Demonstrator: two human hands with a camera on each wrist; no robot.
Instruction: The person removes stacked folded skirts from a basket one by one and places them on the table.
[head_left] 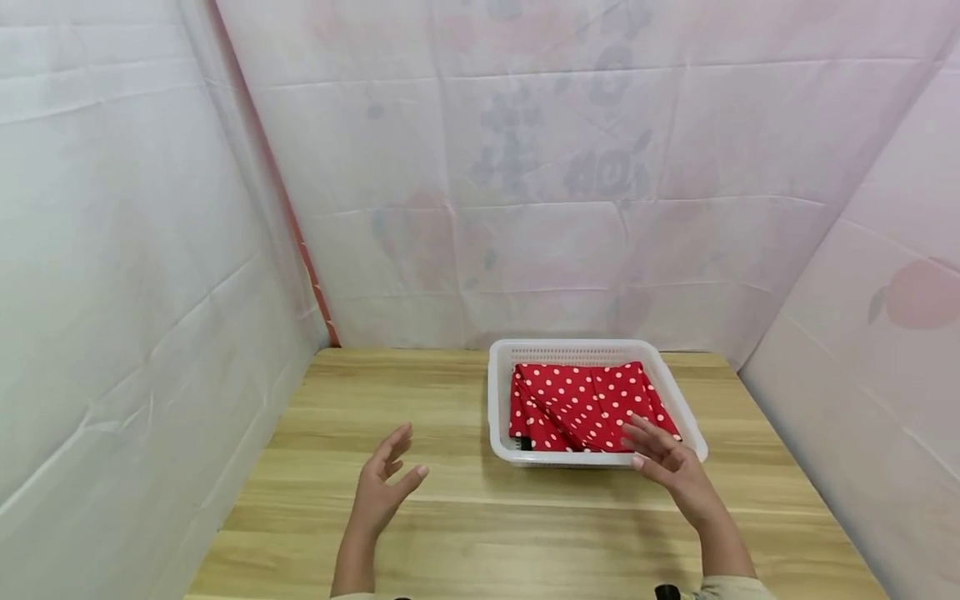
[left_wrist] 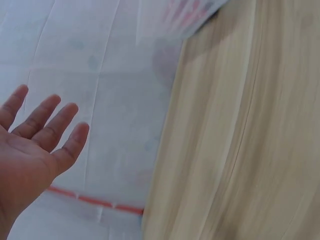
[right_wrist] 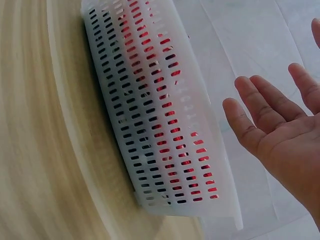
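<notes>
Dotted cloth (head_left: 570,400) lies folded in a holey plastic basket (head_left: 570,458); near it, left hand (head_left: 380,492) and right hand (head_left: 682,475) have fingers (left_wrist: 56,127) apart.

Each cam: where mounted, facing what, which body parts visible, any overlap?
Head: head-worn, facing forward and down at table, basket and red cloth; left hand and right hand show.
Left wrist: wrist-worn, facing table and wall sheeting; left hand shows.
Right wrist: wrist-worn, facing basket's slotted side; right hand shows.
Shared: head and right wrist both show basket and red cloth.
</notes>
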